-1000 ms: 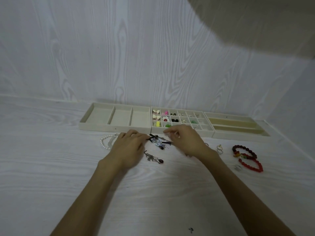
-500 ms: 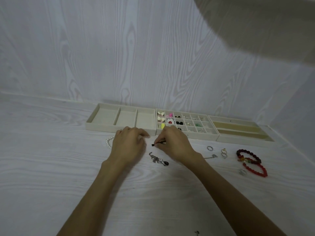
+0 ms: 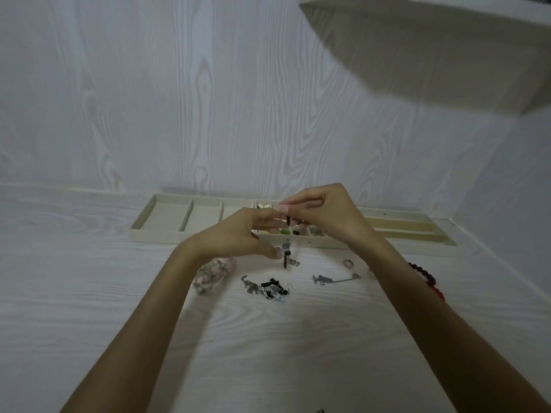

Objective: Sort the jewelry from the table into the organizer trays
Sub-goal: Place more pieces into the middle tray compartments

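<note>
My right hand [image 3: 323, 214] is raised above the table and pinches the top of a dangling black-and-silver earring [image 3: 287, 254]. My left hand [image 3: 238, 238] is beside it, its thumb and fingertips touching the earring's lower part. Both hands hover in front of the cream organizer trays [image 3: 167, 234], hiding much of the middle tray with small compartments. On the table below lie a tangle of black and silver pieces [image 3: 269, 289], a silver chain bracelet [image 3: 210, 274], a silver pin [image 3: 334, 278], a ring [image 3: 348, 262] and red bead bracelets [image 3: 429, 280].
The left tray [image 3: 205, 214] has three wide compartments; the right tray [image 3: 417, 231] has long slots. A wood-grain wall stands close behind the trays. A shelf [image 3: 432, 40] overhangs at the upper right. A small dark speck [image 3: 320, 410] lies at the near table edge.
Both hands have risen off the table, lifting the earring from the pile. The jewelry that the hands covered on the table now shows.
</note>
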The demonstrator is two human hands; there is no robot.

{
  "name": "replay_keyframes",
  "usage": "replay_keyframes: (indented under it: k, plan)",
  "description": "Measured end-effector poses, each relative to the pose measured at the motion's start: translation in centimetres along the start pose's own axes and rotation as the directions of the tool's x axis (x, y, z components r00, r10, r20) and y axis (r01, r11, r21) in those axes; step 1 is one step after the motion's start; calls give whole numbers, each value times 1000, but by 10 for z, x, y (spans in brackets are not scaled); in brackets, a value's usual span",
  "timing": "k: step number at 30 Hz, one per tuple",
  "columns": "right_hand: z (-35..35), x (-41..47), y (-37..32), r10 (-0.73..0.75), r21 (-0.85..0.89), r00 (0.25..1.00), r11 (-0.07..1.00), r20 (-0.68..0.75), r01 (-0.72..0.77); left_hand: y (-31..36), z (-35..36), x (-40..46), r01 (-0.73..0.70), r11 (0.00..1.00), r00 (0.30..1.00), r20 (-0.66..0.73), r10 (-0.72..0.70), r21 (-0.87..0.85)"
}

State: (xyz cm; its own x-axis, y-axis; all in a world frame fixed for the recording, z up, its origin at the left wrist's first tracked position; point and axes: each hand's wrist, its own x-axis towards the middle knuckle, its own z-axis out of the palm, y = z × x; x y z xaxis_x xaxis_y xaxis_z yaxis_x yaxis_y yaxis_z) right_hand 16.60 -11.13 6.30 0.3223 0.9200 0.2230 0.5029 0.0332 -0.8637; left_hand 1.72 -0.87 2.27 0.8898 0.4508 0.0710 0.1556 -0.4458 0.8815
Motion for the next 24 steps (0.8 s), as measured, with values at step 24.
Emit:
replay_keyframes:
  k: [24]
  plan:
    - [-114, 46, 92, 366, -251, 927, 908, 85, -335, 0, 41, 151, -19, 996, 997, -68, 25, 88]
